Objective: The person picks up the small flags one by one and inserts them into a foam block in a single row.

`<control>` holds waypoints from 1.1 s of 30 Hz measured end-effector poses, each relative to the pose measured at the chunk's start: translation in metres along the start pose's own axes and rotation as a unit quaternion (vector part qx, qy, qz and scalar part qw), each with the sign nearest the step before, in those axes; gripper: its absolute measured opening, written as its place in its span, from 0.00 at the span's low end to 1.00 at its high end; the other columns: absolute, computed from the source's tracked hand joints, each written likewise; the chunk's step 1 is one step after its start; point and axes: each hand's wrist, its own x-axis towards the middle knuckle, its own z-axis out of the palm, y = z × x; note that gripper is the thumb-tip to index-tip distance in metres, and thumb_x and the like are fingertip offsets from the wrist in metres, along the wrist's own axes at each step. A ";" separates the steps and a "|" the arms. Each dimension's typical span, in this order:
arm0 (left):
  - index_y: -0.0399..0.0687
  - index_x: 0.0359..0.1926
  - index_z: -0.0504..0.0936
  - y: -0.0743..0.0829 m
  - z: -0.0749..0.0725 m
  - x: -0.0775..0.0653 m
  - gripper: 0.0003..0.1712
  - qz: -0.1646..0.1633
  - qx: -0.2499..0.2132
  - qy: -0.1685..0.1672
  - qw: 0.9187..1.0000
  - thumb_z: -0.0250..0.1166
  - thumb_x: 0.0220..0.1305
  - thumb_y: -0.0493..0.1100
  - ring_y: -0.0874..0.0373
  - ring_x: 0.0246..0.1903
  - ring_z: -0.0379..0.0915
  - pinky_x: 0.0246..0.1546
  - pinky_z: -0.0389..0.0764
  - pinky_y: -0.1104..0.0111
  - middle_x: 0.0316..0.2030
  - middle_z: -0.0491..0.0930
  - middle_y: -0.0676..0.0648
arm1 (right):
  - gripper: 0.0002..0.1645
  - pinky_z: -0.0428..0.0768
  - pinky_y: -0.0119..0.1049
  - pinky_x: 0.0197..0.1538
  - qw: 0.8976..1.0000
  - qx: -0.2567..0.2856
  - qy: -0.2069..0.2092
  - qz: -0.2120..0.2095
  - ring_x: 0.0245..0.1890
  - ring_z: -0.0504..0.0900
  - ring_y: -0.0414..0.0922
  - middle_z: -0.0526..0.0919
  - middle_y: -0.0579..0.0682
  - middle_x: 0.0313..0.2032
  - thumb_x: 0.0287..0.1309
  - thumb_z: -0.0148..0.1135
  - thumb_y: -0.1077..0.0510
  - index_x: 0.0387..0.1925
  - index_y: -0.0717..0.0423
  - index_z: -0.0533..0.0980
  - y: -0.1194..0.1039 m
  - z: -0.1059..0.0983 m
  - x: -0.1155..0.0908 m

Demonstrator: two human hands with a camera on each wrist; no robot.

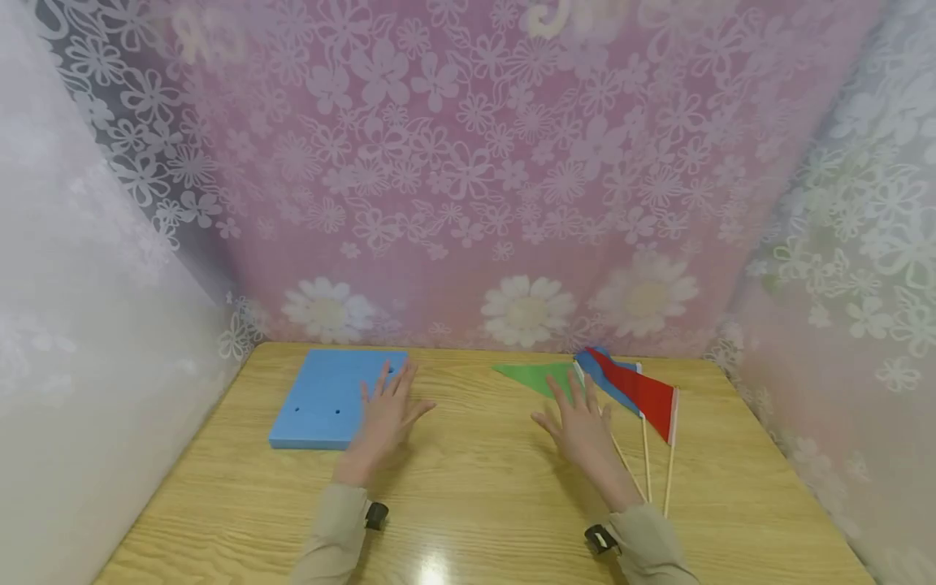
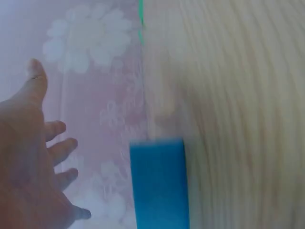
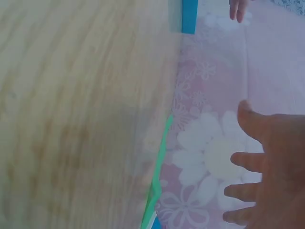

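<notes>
At the left, I see the flat blue rectangular board with small round holes [image 1: 314,394], lying on the yellowish wooden table [image 1: 475,496]. Beside its right part I have the left hand [image 1: 383,418] raised, fingers spread, holding nothing. Further right, the right hand [image 1: 585,426] is likewise spread and holds nothing. Near it lie 3 flags on thin pale sticks [image 1: 647,463]: the green triangular flag [image 1: 537,375], the blue triangular flag [image 1: 605,377] and, overlapping this one, the red triangular flag [image 1: 651,396].
</notes>
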 end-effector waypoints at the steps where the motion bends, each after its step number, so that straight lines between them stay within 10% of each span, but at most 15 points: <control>1: 0.50 0.81 0.52 -0.005 -0.004 -0.001 0.47 0.001 -0.006 0.002 1.000 0.59 0.72 0.63 0.37 0.78 0.40 0.69 0.40 0.27 0.79 0.53 0.43 | 0.43 0.52 0.81 0.65 1.000 0.007 0.010 -0.007 0.77 0.43 0.70 0.52 0.67 0.77 0.70 0.60 0.40 0.77 0.54 0.60 -0.001 0.001 0.001; 9: 0.44 0.79 0.57 -0.061 -0.045 -0.017 0.42 -0.020 -0.006 0.030 0.999 0.61 0.73 0.55 0.31 0.75 0.46 0.67 0.44 0.26 0.75 0.59 0.36 | 0.33 0.67 0.68 0.66 0.994 0.012 0.079 -0.079 0.67 0.67 0.71 0.72 0.69 0.66 0.67 0.66 0.46 0.65 0.62 0.74 -0.021 0.003 0.011; 16: 0.42 0.79 0.55 -0.104 -0.072 -0.039 0.42 -0.051 -0.004 0.014 0.999 0.59 0.75 0.56 0.30 0.76 0.38 0.63 0.37 0.22 0.76 0.56 0.33 | 0.34 0.70 0.67 0.65 0.991 0.020 0.066 -0.117 0.68 0.67 0.70 0.73 0.67 0.65 0.67 0.66 0.45 0.67 0.59 0.73 -0.050 0.014 0.018; 33: 0.36 0.78 0.54 -0.152 -0.079 -0.071 0.48 -0.101 0.017 -0.061 0.993 0.56 0.74 0.63 0.27 0.75 0.38 0.62 0.35 0.21 0.76 0.52 0.31 | 0.37 0.69 0.67 0.65 0.989 0.033 -0.009 -0.146 0.73 0.61 0.64 0.70 0.61 0.70 0.69 0.61 0.41 0.73 0.52 0.68 -0.114 0.042 0.027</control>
